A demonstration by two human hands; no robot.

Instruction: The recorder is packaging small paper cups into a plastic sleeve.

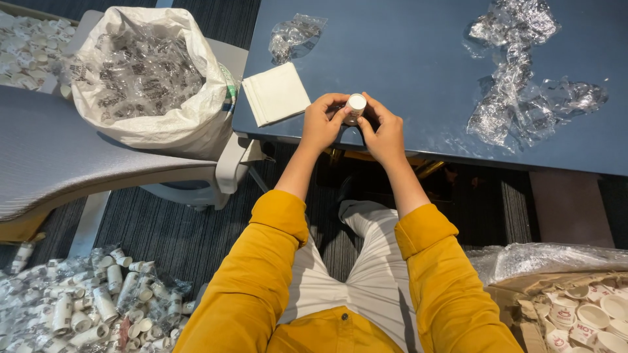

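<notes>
White cups (355, 108), stacked end-on, are being held between the left hand (322, 123) and right hand (384, 133), both curled closed around the stack just above the near edge of the blue table (418, 72). Crumpled clear wrap (517, 78) is lying well apart on the table to the right, while a white napkin (275, 93) is sitting near the left hand and a white sack (147, 78) is resting on the chair (59, 157) beyond it.
</notes>
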